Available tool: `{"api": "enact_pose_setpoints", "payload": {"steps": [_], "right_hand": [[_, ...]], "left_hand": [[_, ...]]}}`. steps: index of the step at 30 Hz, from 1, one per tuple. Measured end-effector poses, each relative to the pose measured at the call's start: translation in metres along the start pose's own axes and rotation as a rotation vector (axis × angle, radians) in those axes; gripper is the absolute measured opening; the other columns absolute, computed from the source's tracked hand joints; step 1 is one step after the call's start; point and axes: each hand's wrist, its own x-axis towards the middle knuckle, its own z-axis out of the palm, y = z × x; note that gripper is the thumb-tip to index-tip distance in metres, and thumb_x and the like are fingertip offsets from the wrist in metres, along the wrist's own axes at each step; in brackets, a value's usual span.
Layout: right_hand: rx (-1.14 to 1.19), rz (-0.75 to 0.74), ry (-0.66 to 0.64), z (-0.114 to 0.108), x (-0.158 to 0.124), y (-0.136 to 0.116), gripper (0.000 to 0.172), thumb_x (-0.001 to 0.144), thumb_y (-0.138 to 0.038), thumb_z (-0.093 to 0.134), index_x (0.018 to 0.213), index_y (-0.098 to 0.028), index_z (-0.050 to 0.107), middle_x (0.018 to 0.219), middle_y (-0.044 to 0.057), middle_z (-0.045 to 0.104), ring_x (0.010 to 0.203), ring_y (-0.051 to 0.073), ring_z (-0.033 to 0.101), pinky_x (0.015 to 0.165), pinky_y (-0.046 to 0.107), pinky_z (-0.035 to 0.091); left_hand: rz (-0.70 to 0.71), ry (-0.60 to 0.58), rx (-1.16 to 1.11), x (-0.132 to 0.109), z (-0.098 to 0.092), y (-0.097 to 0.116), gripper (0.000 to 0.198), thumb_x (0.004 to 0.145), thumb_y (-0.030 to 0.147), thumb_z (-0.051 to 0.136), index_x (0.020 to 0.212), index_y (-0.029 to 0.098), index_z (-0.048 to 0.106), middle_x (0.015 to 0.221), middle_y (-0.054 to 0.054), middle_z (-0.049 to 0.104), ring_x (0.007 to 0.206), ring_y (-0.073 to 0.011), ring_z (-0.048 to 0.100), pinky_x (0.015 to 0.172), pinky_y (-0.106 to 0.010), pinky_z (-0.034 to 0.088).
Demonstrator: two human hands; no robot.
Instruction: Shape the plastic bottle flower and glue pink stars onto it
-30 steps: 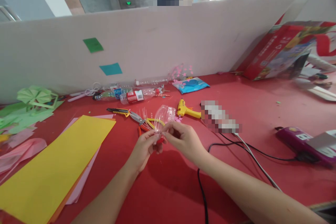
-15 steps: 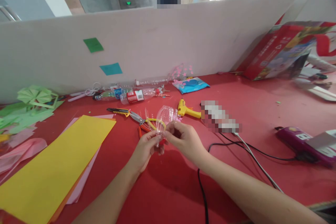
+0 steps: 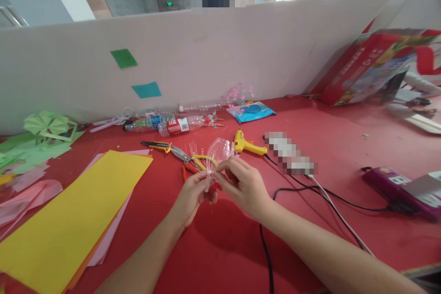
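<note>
My left hand [image 3: 193, 195] is closed around the narrow lower end of a cut clear plastic bottle [image 3: 217, 150]. Thin strips fan upward from it, some bending left. A bit of red shows under the fingers, perhaps a cap. My right hand [image 3: 239, 183] pinches the piece from the right, close to my left fingertips; exactly which strip is between its fingers is hidden. Just behind the piece lie scissors [image 3: 181, 154] with orange handles and a tool with yellow handles [image 3: 200, 161], both partly covered. A yellow glue gun [image 3: 248, 144] rests to the right.
Yellow paper [image 3: 79, 211] lies left on the red table [image 3: 220, 257], green paper cuttings [image 3: 44, 133] beyond. A box cutter [image 3: 155, 145], plastic bottles [image 3: 177, 125] and a blue packet [image 3: 251, 111] sit farther back, before a white partition [image 3: 193, 59]. Black cable [image 3: 265, 248] runs right of my hands.
My right fingers have shifted very slightly at the plastic strips, and the strips have spread a little differently. Both hands keep their place; the view has moved slightly.
</note>
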Motion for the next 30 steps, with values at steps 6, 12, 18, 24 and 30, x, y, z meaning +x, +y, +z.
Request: {"api": "enact_pose_setpoints", "payload": {"steps": [6,12,18,24,30], "right_hand": [[-0.011,-0.032,-0.062,0.0005,0.0013,0.0006,0.011,0.084,-0.017,0.049,0.085,-0.018,0.059,0.073,0.001,0.055,0.056,0.010,0.047,0.053,0.021,0.038],[-0.126,0.013,-0.053,0.0036,-0.0008,0.0026,0.008,0.085,-0.018,0.052,0.082,-0.017,0.060,0.073,0.002,0.059,0.057,0.011,0.052,0.053,0.021,0.039],[-0.070,-0.115,-0.046,0.0053,-0.0015,0.0051,0.015,0.087,-0.016,0.047,0.082,-0.018,0.061,0.076,0.004,0.064,0.060,0.011,0.057,0.056,0.021,0.043],[-0.018,-0.154,-0.070,0.0064,-0.0026,0.0056,0.020,0.088,-0.013,0.044,0.087,-0.017,0.063,0.077,0.006,0.067,0.063,0.013,0.061,0.057,0.022,0.046],[-0.009,-0.119,-0.096,0.0086,-0.0031,0.0059,0.019,0.088,-0.014,0.043,0.083,-0.018,0.062,0.077,0.005,0.068,0.065,0.013,0.062,0.059,0.022,0.047]], "left_hand": [[0.019,0.026,-0.007,0.0013,-0.0032,-0.0009,0.023,0.070,0.034,0.072,0.076,0.014,0.061,0.058,0.003,0.056,0.045,-0.0076,0.051,0.046,-0.021,0.036],[0.075,0.027,0.084,0.0019,-0.0033,-0.0031,0.025,0.071,0.037,0.070,0.078,0.014,0.062,0.058,0.004,0.055,0.047,-0.0088,0.051,0.048,-0.023,0.038],[0.083,0.128,0.080,0.0015,0.0000,0.0009,0.026,0.065,0.034,0.073,0.075,0.014,0.061,0.054,0.003,0.056,0.044,-0.0091,0.051,0.046,-0.023,0.039],[0.079,0.121,0.045,0.0011,-0.0024,-0.0001,0.025,0.066,0.035,0.073,0.073,0.013,0.062,0.060,0.002,0.058,0.048,-0.0097,0.054,0.047,-0.023,0.041],[0.050,0.083,0.022,0.0024,-0.0046,0.0005,0.025,0.066,0.034,0.073,0.075,0.013,0.063,0.060,0.002,0.058,0.049,-0.0098,0.054,0.048,-0.023,0.041]]}}
